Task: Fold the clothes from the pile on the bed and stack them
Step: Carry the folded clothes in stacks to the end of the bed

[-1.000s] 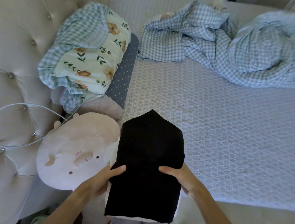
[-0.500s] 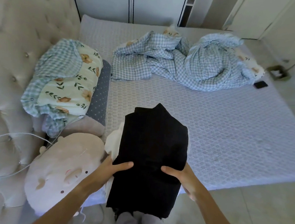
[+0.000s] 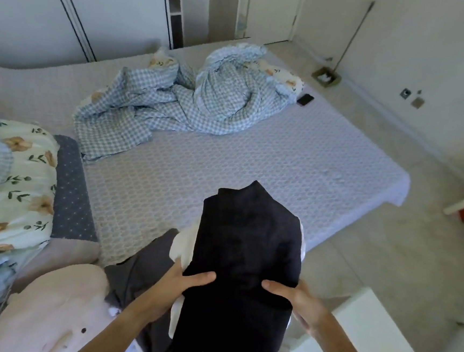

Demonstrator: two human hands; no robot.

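Hands: left hand point(image 3: 185, 281) and right hand point(image 3: 295, 299) grip the stack of folded clothes, black soft cloth on top point(image 3: 243, 261), held up near the bed edge point(image 3: 332, 232) | Done: stack looks folded | Left: maybe the dark grey cloth point(image 3: 138, 271) beside it

A folded black garment point(image 3: 241, 275) topped a small stack of clothes held above the near edge of the bed point(image 3: 226, 161), with a white folded piece point(image 3: 184, 244) showing beneath it along its left and right sides. A dark grey garment point(image 3: 138, 271) lay rumpled on the bed's near corner, just left of the stack and partly under it.
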